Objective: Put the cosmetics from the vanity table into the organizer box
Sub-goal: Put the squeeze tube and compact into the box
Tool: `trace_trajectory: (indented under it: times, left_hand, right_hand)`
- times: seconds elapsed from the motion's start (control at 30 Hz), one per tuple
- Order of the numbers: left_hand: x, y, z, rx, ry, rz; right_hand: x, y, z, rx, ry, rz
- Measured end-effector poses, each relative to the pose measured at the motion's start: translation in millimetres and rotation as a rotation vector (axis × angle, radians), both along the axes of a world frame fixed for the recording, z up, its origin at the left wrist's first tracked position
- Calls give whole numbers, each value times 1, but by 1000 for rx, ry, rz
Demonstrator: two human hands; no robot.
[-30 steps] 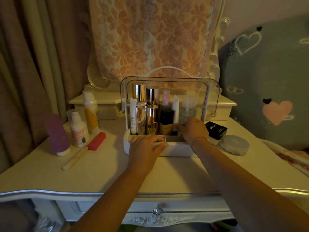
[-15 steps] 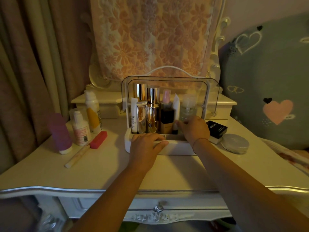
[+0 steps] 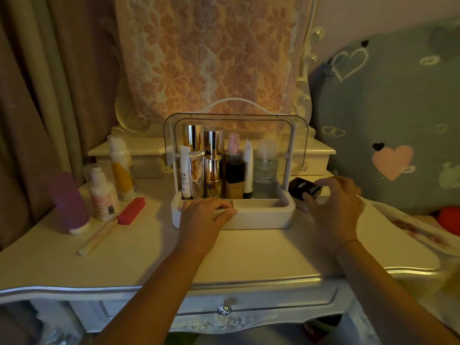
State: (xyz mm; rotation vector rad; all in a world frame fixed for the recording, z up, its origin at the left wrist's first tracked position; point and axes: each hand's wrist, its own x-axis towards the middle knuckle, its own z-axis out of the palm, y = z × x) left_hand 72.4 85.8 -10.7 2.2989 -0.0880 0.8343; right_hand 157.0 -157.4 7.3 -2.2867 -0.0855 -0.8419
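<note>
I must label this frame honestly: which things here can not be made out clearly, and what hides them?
Head view only.
- Whether the right hand already holds the black box: motion blur hides the grip.
- Front left compartment of the organizer box: covered by the left hand.
- Label of the clear bottle: too small and dim to read.
- Print on the purple tube: blurred.
</note>
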Motion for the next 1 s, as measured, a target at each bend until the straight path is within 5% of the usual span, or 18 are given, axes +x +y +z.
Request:
trace_trajectory:
  times: [0.2,1.0]
  left_hand:
    - [-1,-1,0,3,-8,14]
    - [-5,-3,3,-42,1,-3]
  right_hand:
    - [13,-25,-13,15,352,6]
    - [1,-21,-13,97,345,66]
